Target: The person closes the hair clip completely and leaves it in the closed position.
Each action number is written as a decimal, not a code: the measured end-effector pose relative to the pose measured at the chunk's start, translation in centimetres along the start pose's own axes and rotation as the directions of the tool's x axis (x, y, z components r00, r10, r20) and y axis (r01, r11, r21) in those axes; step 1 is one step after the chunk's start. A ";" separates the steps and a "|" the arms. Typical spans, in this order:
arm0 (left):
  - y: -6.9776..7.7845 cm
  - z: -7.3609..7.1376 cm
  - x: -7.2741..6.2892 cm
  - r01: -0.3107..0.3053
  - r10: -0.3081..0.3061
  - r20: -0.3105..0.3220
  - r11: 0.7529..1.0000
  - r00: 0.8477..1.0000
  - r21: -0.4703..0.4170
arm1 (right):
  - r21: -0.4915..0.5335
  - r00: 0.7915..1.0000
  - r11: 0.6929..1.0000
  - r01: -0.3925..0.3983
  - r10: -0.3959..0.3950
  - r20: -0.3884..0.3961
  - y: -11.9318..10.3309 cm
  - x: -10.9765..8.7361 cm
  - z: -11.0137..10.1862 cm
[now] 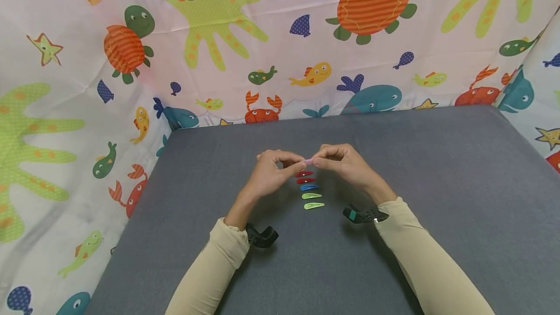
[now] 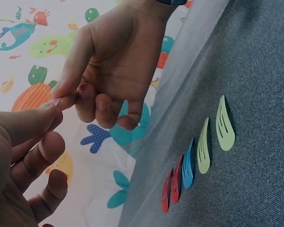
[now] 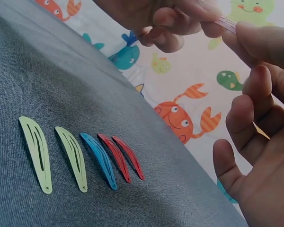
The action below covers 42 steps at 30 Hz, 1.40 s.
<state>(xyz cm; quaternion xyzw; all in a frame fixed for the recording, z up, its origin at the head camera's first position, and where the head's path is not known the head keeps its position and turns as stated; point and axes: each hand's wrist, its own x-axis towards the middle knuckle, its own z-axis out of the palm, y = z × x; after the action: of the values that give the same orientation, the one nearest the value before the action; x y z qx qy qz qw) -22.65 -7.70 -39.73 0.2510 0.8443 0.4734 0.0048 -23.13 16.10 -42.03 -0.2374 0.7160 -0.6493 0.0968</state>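
Observation:
Between my two hands a pink hair clip [image 3: 226,23] is held up above the table, pinched at one end by the left hand [image 1: 272,171] and at the other by the right hand [image 1: 350,166]. Thumb and forefinger do the pinching on each side, with the other fingers loosely bent. Below lies a row of snap hair clips: two red ones, the nearer a red clip [image 1: 306,181], then a blue clip [image 1: 309,187], a light green clip [image 1: 312,196] and another light green clip [image 1: 314,205] closest to me.
A grey cloth covers the table [image 1: 197,266]. Behind it and along the sides hangs a white curtain [image 1: 166,72] printed with sea animals. Dark bands with a wrist camera [image 1: 262,236] and another wrist camera [image 1: 364,214] sit on the wrists.

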 end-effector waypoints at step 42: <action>-1.0 1.0 0.1 -0.048 0.146 -0.224 0.918 0.964 0.393 | -0.175 0.970 0.982 -0.071 0.027 -0.241 0.9 0.4 0.9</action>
<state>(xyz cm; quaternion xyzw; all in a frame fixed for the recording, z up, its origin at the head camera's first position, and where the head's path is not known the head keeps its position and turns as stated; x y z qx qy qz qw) -22.89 -7.29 -41.05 0.2276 0.9009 0.3261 -0.1738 -23.25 15.18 -42.94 -0.1480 0.7844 -0.6023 0.0044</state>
